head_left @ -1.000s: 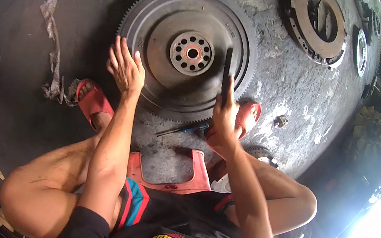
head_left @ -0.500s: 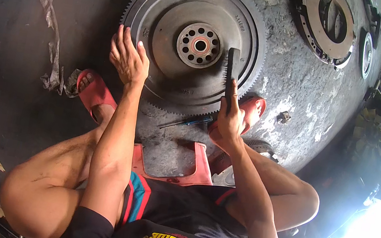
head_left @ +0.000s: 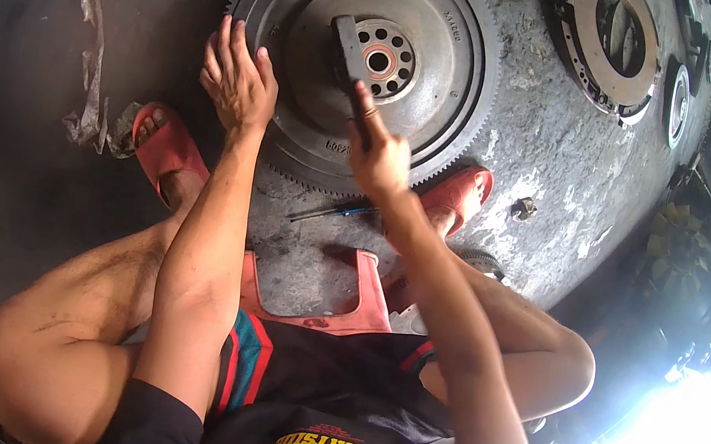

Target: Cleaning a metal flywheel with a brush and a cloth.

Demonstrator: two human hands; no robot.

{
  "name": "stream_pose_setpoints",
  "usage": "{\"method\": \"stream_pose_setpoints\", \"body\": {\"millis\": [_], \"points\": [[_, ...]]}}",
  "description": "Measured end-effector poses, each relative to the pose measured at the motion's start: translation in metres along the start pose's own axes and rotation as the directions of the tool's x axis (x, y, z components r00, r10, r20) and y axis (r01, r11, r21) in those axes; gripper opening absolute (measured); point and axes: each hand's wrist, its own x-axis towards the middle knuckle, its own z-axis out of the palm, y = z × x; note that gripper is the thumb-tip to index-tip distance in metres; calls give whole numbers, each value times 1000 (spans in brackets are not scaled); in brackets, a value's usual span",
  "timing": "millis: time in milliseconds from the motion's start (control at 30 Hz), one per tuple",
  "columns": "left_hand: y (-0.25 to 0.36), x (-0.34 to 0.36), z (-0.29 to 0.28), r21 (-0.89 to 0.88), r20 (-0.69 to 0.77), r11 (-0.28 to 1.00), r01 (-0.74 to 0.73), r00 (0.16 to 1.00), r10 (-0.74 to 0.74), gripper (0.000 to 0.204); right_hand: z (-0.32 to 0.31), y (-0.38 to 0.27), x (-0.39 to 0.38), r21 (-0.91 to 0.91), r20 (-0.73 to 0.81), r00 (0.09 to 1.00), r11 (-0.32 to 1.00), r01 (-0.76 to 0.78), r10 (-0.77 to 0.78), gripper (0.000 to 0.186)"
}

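A large grey flywheel (head_left: 439,86) with a toothed rim lies flat on the floor in front of me. A ring of round holes circles the hub (head_left: 409,64) at its middle. My right hand (head_left: 382,161) is closed round the handle of a dark wire brush (head_left: 347,47), index finger stretched along it. The brush head lies over the flywheel's inner face, just left of the hub; its bristles are hidden underneath. My left hand (head_left: 239,85) rests with fingers outstretched on the left edge of the flywheel, holding nothing.
A blue-handled screwdriver (head_left: 348,211) lies between the flywheel and a red plastic stool (head_left: 321,318). A clutch pressure plate (head_left: 580,34) and a pale ring (head_left: 678,107) are at the far right. A crumpled strip (head_left: 92,51) lies on the left floor, near my red sandal (head_left: 163,147).
My right hand has swept the wire brush leftward across the flywheel, from right of the hub to its left side. My left hand stays on the rim. The whole view has shifted slightly.
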Motion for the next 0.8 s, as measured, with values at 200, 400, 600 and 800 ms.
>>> {"method": "stream_pose_setpoints", "body": {"millis": [200, 400, 600, 800], "points": [[7, 3, -2, 6, -12, 1000, -1, 1000, 1, 48, -30, 25, 36, 29, -168, 986, 999, 16, -11, 65], [0, 0, -2, 12, 5, 1000, 12, 1000, -12, 49, -34, 6, -24, -90, 165, 979, 990, -104, 118, 65], [4, 0, -5, 24, 21, 999, 40, 999, -41, 48, -83, 33, -35, -115, 65, 977, 974, -194, 202, 63], [6, 0, -1, -7, -19, 1000, 10, 1000, -11, 47, -19, 0, 23, 20, -22, 995, 995, -93, 94, 71]]}}
